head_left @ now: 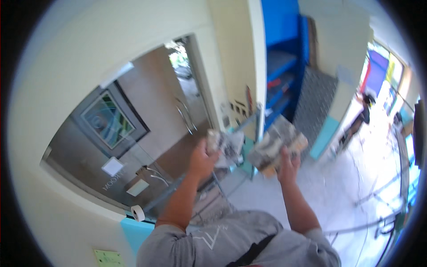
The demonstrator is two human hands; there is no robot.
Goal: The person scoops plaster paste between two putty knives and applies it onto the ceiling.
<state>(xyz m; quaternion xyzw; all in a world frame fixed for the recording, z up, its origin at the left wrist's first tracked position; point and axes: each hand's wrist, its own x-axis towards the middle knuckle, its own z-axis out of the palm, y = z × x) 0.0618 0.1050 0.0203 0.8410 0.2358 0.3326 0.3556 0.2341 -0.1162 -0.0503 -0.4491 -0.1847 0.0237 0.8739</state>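
Inspected with the blue shelving unit [281, 73] as landmark. Found below and to the left of the shelving unit: mottled grey-white piece [229, 144], pinched in the left grip [204, 161], with thumb on the near face and fingers mostly hidden behind. Found directly below the shelving unit: larger grey-and-tan slab [278, 142], tilted, clasped at its lower right side by the right grip [288, 167]. Both grips closed on their loads, clear of each other; material of either load not possible to tell. Noted also: dark textured panel [316, 95] just right of the shelving unit, metal post [259, 120] just left of its lower end, glass window [147, 153] farther left, roll of tape [140, 214] far below and left, distant person [358, 118] well to the right. Judged chief hazard: dropping the slab onto the floor [329, 191] below the shelving unit, owing to a hold on one side only and weight overhanging toward the other. Judged likely to twist out if tilted further. Also possible: chipping through knocking both loads together, if swung inward, or against the post, if close enough; depth not possible to judge. With both grips occupied, unlikely to be caught after a slip
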